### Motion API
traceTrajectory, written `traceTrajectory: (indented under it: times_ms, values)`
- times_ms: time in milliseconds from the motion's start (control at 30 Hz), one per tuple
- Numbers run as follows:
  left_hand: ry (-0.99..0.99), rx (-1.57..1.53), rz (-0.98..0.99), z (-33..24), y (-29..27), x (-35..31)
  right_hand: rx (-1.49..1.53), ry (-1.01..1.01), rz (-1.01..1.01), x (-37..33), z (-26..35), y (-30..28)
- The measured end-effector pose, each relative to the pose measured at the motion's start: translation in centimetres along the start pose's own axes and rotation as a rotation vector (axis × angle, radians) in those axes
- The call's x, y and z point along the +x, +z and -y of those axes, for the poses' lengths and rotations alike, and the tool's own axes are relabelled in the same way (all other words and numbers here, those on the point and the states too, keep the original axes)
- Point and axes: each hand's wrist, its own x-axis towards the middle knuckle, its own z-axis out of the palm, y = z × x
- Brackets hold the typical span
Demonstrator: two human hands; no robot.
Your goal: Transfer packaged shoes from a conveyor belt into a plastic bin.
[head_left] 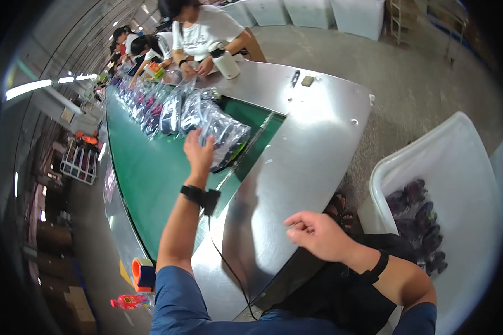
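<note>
My left hand (200,152) reaches over the green conveyor belt (145,181) with its fingers apart. Its fingertips are at the near edge of a clear plastic bag (224,134) holding dark, shoe-like goods; whether they touch it I cannot tell. Behind that bag, a row of similar bagged goods (171,114) runs up the belt. My right hand (321,237) hovers beside the edge of the metal table (296,184), its fingers loosely bent, with nothing visible in them. Each wrist wears a black band, and a cable hangs from the left one.
A white bin (458,184) at my right holds several dark bagged items (422,223). On the far side, people sit along the belt; a white bottle (224,60) stands by the nearest person (207,33). At lower left are tape rolls (143,273) and a red-labelled bottle (129,302).
</note>
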Motion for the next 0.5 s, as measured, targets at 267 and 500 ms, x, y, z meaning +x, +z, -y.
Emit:
traceTrajectory:
  times_ms: [267, 500]
  values:
    - [-0.313, 0.105, 0.57, 5.6, 3.8, 5.2, -0.392, -0.301, 0.022, -2.9, 0.0, 1.3]
    - [-0.655, -0.265, 0.701, 3.2, 2.3, 2.8, -0.551, -0.414, -0.035, -2.6, 0.2, -0.4]
